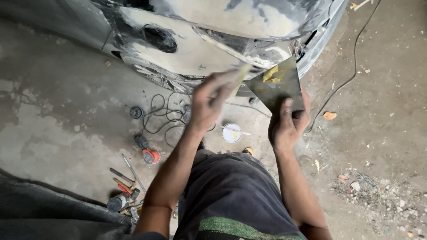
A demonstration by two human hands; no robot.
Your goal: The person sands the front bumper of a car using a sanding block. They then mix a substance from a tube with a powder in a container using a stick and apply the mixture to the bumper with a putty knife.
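Note:
My right hand (288, 122) grips a dark flat board (281, 91) by its lower edge, thumb on top. A lump of yellow putty (272, 74) sits on the board's upper part. My left hand (209, 102) is blurred and holds a thin pale spreader blade (240, 76), its tip close to the board's left edge and the car body. The car panel (200, 35) in front of me is dark, patched with pale grey filler, with a round hole (159, 38) in it.
On the concrete floor lie a white tub (231, 132), coiled black cable (167, 116), an orange-based power tool (150, 154), screwdrivers and small tools (124, 182). A cable (351, 66) runs along the right. Rubble (378, 195) lies at the lower right.

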